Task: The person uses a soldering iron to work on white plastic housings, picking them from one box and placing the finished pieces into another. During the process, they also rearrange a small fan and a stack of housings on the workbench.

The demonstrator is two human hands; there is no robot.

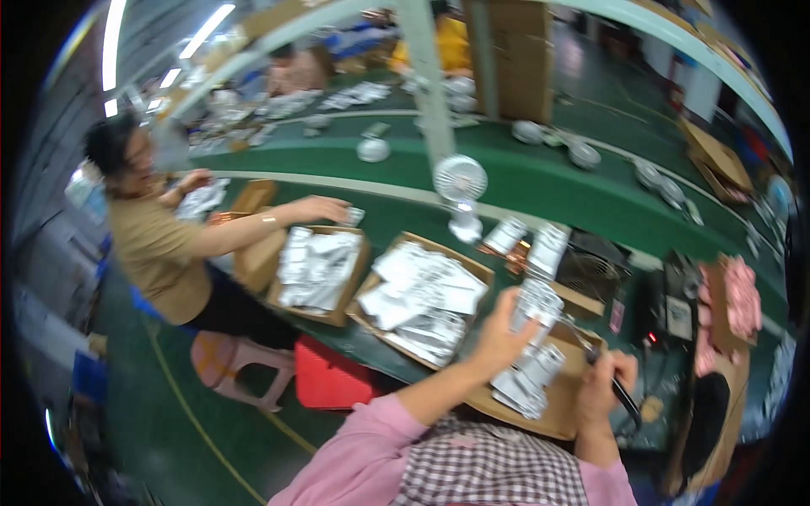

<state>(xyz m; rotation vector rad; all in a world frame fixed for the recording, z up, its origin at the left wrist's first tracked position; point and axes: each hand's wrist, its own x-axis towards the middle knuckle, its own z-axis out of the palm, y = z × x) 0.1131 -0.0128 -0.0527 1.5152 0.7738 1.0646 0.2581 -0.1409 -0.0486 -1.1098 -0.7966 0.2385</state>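
My left hand (pixel 499 339) grips a small white-and-grey part (pixel 537 305), blurred by motion, above a shallow cardboard tray (pixel 567 417). More such white parts (pixel 530 381) lie piled in that tray. My right hand (pixel 609 381) is closed around a soldering iron (pixel 623 396) with a black handle. Its metal end points up and left, toward the held part; whether the two touch I cannot tell. Beyond my left hand, white rectangular pieces (pixel 548 250) lie on the bench beside copper-coloured bits (pixel 516 258).
Two cardboard boxes of white parts (pixel 422 291) (pixel 322 266) stand to the left. A small white fan (pixel 461 190), a black fan unit (pixel 591 268) and a black box with a red light (pixel 671 312) stand behind. A co-worker (pixel 160 228) reaches across at left. The green conveyor (pixel 337 160) carries round white items.
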